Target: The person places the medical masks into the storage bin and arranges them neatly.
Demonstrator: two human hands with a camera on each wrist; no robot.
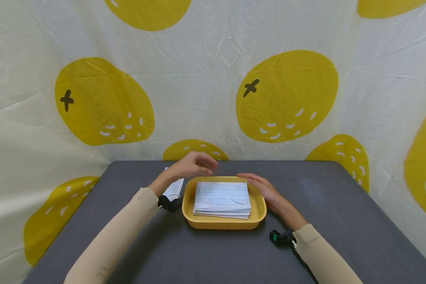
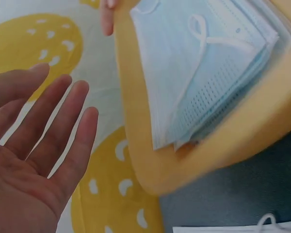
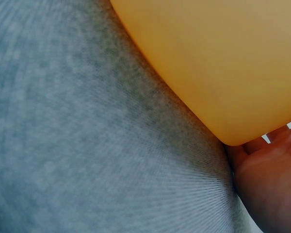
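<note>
A yellow tray [image 1: 221, 223] sits mid-table and holds a neat stack of pale blue face masks [image 1: 223, 199] with white ear loops. My left hand [image 1: 198, 165] hovers just above the tray's far left corner, fingers loose and spread, holding nothing. In the left wrist view its bare palm [image 2: 34, 150] faces the tray [image 2: 150, 155] and the masks [image 2: 208, 73]. My right hand [image 1: 260, 186] lies flat with straight fingers along the tray's right rim. The right wrist view shows only the tray wall [image 3: 223, 63] and part of that hand [image 3: 271, 184] against it.
One loose mask [image 1: 174, 190] lies on the dark grey table [image 1: 340, 221] left of the tray, partly behind my left wrist. A cream cloth with yellow fruit prints [image 1: 287, 94] hangs close behind the table's far edge.
</note>
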